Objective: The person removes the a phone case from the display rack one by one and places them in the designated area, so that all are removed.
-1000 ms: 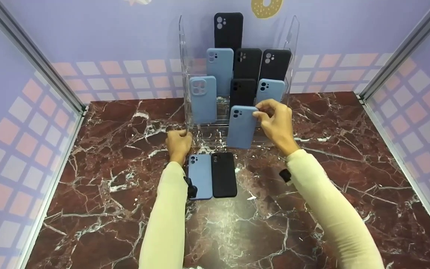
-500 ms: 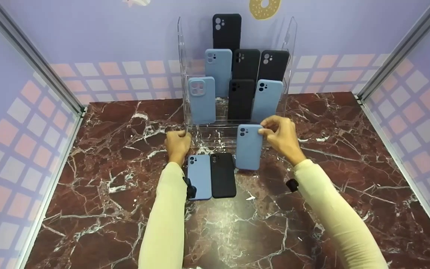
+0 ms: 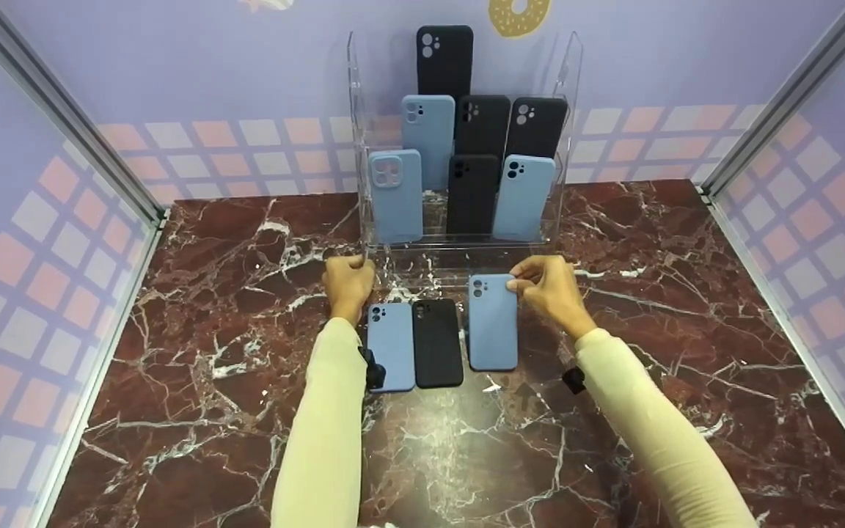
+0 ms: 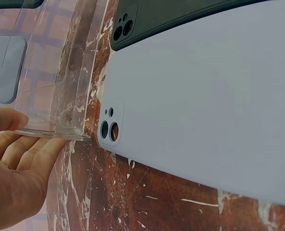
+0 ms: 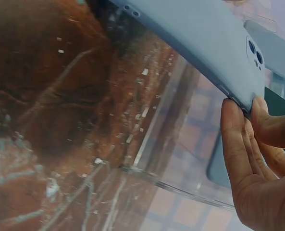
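Observation:
My right hand (image 3: 551, 293) pinches the top right corner of a light blue phone case (image 3: 494, 330), held low over the marble-patterned table. In the right wrist view the thumb and fingers grip this phone case (image 5: 204, 43) beside its camera cutout. My left hand (image 3: 349, 282) holds the left edge of a clear acrylic stand (image 3: 459, 240); in the left wrist view the thumb lies above the clear panel (image 4: 60, 131) and the fingers below it. Near the left wrist, a blue phone case (image 3: 393, 352) and a black phone case (image 3: 438, 345) lie flat, side by side.
Several blue and black phone cases stand in tiers on the stand, among them a black one (image 3: 444, 59) at the top and a blue one (image 3: 524, 198) at the lower right. Purple walls (image 3: 246, 73) enclose the table (image 3: 210, 381) at the back and sides.
My right hand has drawn the blue phone case away from the stand, down and toward me, beside the black case on the table. The left hand has stayed at the stand's edge.

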`<act>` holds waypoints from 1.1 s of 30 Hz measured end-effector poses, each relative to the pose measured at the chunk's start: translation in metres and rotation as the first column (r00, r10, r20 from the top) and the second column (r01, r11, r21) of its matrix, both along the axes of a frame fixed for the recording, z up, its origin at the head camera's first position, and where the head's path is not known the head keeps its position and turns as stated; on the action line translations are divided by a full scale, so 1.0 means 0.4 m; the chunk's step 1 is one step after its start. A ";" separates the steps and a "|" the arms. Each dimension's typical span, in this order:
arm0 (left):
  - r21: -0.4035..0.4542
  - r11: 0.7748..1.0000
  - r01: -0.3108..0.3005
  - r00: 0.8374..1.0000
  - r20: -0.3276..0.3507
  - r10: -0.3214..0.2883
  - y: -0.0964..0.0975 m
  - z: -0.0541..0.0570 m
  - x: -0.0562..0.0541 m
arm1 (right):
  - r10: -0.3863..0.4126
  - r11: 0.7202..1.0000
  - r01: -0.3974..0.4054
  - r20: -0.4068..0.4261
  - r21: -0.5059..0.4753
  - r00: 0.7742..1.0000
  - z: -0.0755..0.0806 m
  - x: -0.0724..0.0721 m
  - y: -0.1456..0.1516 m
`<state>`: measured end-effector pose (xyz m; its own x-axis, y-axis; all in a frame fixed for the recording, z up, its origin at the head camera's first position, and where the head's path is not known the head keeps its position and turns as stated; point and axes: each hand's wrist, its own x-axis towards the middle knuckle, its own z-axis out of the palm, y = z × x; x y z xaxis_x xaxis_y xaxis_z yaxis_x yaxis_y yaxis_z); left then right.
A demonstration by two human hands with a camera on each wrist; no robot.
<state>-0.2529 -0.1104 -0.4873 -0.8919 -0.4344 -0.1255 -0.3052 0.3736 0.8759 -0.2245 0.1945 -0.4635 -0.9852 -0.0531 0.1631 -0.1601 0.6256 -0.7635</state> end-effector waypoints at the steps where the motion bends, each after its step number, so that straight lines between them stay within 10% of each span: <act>1: -0.001 1.000 0.000 1.000 -0.001 0.000 0.000 0.000 0.000 | -0.004 1.000 0.004 0.007 0.005 1.000 -0.006 0.000 0.000; 33: -0.011 1.000 0.000 1.000 -0.005 0.000 -0.001 0.000 0.001 | -0.094 0.993 0.081 0.167 0.082 0.982 -0.115 -0.024 -0.046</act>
<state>-0.2526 -0.1109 -0.4872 -0.8924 -0.4361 -0.1157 -0.3005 0.3833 0.8734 -0.2342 0.1761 -0.5093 -0.9995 0.0288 -0.0084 0.0259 0.6874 -0.7258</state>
